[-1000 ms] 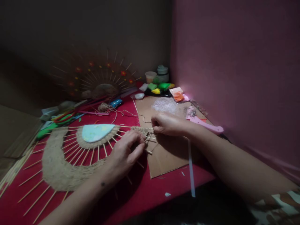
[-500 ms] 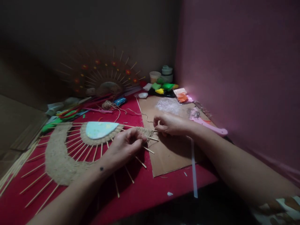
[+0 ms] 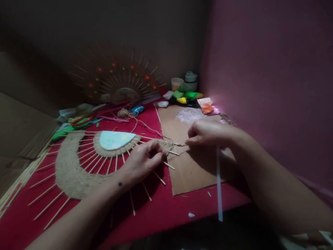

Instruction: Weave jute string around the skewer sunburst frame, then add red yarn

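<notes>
Hands (image 3: 142, 161) pinching twine (image 3: 164, 144), wrists low

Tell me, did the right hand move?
Yes. The right hand slid rightward, away from the woven twine patch on the sticks, pinching the twine.

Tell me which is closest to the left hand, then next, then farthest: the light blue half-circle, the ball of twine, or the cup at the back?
From the left hand:
1. Light blue half-circle, just left of the hand, in the middle of the stick fan.
2. Ball of twine, farther back on the red cloth.
3. Cup, far back in the corner by the pink wall.
</notes>
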`<state>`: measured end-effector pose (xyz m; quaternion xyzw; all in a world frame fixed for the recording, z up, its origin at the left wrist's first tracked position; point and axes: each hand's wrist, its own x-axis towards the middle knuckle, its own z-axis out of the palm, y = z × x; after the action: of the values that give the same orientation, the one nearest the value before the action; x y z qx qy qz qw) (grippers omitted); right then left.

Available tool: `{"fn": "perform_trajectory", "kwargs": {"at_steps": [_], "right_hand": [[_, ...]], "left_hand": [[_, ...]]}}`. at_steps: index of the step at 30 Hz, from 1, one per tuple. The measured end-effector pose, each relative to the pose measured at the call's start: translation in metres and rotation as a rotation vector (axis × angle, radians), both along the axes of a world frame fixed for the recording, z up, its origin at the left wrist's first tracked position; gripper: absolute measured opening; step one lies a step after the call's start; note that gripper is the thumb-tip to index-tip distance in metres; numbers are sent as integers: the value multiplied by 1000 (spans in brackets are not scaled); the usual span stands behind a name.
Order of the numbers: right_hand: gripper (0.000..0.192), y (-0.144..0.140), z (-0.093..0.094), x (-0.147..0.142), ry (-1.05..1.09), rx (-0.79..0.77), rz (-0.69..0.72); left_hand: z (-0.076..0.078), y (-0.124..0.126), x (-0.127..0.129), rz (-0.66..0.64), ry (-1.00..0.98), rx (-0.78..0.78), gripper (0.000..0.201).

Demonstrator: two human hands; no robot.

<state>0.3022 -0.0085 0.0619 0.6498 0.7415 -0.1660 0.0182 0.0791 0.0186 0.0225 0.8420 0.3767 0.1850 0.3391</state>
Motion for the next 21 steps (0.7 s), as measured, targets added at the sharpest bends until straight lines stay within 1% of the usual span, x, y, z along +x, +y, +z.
{"fn": "perform_trajectory", "kwargs": {"at_steps": [2,4,6,7,8,9,11,12,13,14,16,18,19,21], "right_hand": [[27,1,2,3,-98,25,-97],[26,3,-1,5,-141,97,-208],[26,7,-5,5,-106,228,-297],[26,9,-8,4,-46,300,-305],[28,10,-12,2,39,361,-280],[33,11,-15,0,135,402,-230],[57,12,-23,-4,295,450,-123],[66,12,-26,-6,337,470,-85],[69,12,-28,-8,354,494,-67],[64,12,-30,-10,353,517,-61],[44,11,-32,-13,322,512,-47],[25,10,-32,-17,258,405,-20],[20,9,-31,-19,220,336,-1],[17,7,-30,-25,155,238,36]], "left_hand": [[-2,2,-1,-29,28,44,14],[-2,3,-3,-53,54,69,13],[-1,4,-4,-72,70,78,13],[-1,4,-4,-72,70,79,13],[0,5,-4,-61,66,81,13],[1,5,-4,-37,58,83,12],[2,4,-4,36,38,77,10],[2,4,-4,71,23,61,9],[2,4,-3,98,5,32,9],[2,4,-3,118,-16,-8,9],[1,4,-2,147,-52,-100,10],[0,4,-2,172,-80,-165,10],[0,4,-1,184,-91,-177,8],[1,3,-1,197,-110,-184,5]]}}
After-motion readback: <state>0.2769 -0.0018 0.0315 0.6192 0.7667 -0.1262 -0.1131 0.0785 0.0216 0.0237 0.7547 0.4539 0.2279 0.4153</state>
